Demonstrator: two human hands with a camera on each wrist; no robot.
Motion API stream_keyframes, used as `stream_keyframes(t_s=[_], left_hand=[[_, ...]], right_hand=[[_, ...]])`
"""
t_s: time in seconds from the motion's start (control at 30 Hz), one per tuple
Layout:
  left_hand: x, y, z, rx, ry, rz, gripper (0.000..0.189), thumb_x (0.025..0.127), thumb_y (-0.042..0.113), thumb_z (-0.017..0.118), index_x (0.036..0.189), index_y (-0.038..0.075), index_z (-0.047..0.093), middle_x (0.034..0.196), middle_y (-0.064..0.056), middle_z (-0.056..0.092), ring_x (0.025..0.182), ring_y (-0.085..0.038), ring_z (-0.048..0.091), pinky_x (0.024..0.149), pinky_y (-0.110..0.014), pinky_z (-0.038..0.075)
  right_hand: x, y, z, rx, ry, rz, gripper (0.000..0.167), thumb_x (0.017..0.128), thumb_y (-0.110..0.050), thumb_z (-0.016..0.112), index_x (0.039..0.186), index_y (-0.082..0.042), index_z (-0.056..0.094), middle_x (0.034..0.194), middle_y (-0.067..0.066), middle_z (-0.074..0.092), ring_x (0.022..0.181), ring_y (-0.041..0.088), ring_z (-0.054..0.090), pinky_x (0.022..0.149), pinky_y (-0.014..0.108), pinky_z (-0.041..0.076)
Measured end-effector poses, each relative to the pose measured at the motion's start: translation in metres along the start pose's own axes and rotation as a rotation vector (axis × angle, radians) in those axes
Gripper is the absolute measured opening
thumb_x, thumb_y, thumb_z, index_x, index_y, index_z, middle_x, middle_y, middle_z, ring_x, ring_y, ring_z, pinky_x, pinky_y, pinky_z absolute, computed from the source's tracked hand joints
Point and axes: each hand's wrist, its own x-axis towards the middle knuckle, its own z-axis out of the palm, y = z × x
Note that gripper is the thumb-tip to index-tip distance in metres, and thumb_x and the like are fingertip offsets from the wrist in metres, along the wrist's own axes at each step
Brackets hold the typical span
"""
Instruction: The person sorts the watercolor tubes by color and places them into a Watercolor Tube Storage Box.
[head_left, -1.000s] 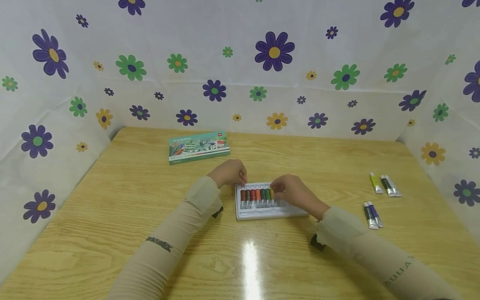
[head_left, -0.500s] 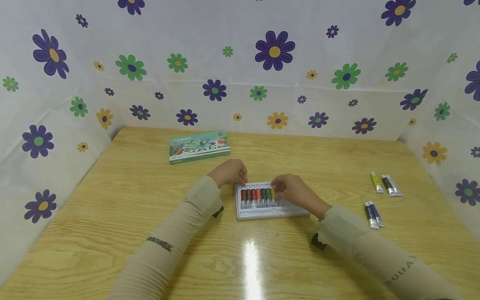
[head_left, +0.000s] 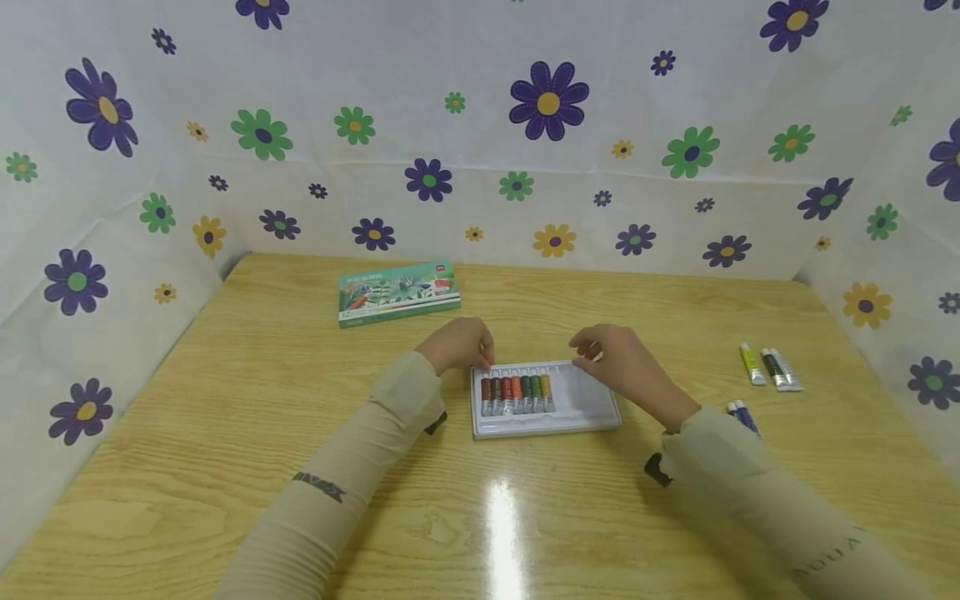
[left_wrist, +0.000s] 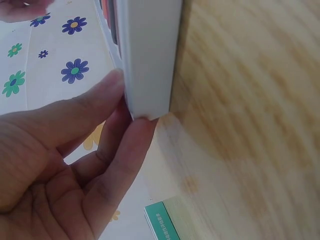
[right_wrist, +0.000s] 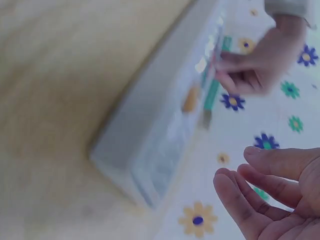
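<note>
A white plastic tray [head_left: 592,404] lies on the table, with a row of small paint tubes [head_left: 516,395] filling its left part. The yellow tube [head_left: 546,392] is the rightmost of the row. At the tray's back left corner, my left hand [head_left: 457,343] grips the edge. The left wrist view shows the thumb [left_wrist: 102,92] along the tray's upper edge and fingers at its corner. Above the back right of the tray, my right hand [head_left: 624,362] holds nothing. Its fingers [right_wrist: 232,197] are bent and apart from the thumb in the right wrist view.
A green paint box [head_left: 399,293] lies toward the back left. To the right lie loose tubes: a yellow one [head_left: 752,365], a dark one [head_left: 775,370] beside a white one [head_left: 787,372], and two more nearer, including a blue tube [head_left: 747,418] partly hidden by the right sleeve.
My right hand has let go of the yellow tube in the tray and moved right and slightly up, its fingers loosened. My left hand stays at the tray's corner.
</note>
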Motion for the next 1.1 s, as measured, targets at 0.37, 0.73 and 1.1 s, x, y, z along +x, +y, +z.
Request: stream_keyframes(t_s=[0.37,0.73,1.1], left_hand=[[0.001,0.001,0.0,0.011,-0.006,-0.007,0.006,0.083,0.011,0.069,0.078,0.007,0.07,0.087,-0.006,0.069,0.071,-0.013,0.054,0.066,-0.023,0.045],[0.002,-0.002,0.001,-0.011,-0.013,-0.025,0.006,0.083,0.01,0.069,0.078,0.007,0.07,0.087,-0.005,0.069,0.07,-0.013,0.055,0.065,-0.022,0.045],[0.001,-0.001,0.0,-0.015,-0.016,-0.036,0.006,0.083,0.011,0.07,0.077,0.008,0.07,0.088,-0.005,0.069,0.073,-0.014,0.055,0.067,-0.023,0.044]], right_hand=[[-0.013,0.059,-0.062,-0.041,0.121,0.151,0.028,0.092,-0.013,0.057,0.113,0.004,0.061,0.108,0.025,0.065,0.097,0.037,0.062,0.082,0.05,0.049],[-0.031,0.142,-0.09,-0.093,0.036,0.286,0.038,0.092,-0.018,0.056,0.114,0.013,0.056,0.112,0.035,0.058,0.098,0.046,0.056,0.081,0.054,0.047],[-0.035,0.175,-0.089,-0.17,-0.033,0.364,0.037,0.086,-0.014,0.06,0.106,0.018,0.057,0.106,0.035,0.06,0.092,0.047,0.058,0.079,0.053,0.048]])
